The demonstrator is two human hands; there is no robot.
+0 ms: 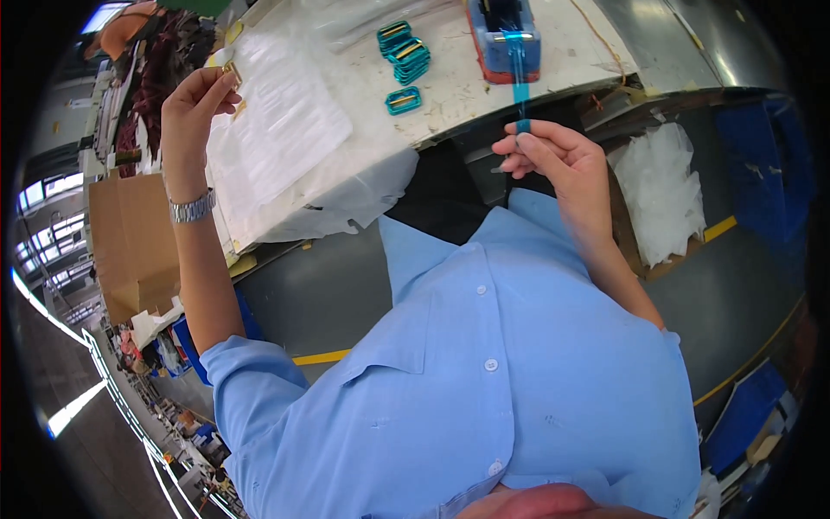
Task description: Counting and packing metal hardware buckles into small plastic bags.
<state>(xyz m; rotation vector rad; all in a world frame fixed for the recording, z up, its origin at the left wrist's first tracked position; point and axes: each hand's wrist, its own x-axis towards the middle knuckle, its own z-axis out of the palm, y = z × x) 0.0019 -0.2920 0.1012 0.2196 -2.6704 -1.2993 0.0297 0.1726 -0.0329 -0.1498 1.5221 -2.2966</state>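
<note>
My left hand (201,99), raised over the left part of the table, pinches a small gold metal buckle (231,74) between thumb and fingers. My right hand (562,164) has its fingers closed on the end of a teal see-through tape (520,91), which runs taut to a blue tape dispenser (510,54) with a red base. A small pale piece pokes out below those fingers; I cannot make out what it is. Between the hands lie several gold buckles wrapped in teal film: a stacked group (410,60) and a single wrapped buckle (403,100) nearer me.
White plastic sheeting (281,130) covers the table's left side and hangs over its front edge. A cardboard box (130,246) stands left of the table. To the right, a carton holds white plastic scraps (661,195), with a blue bin (765,164) beyond.
</note>
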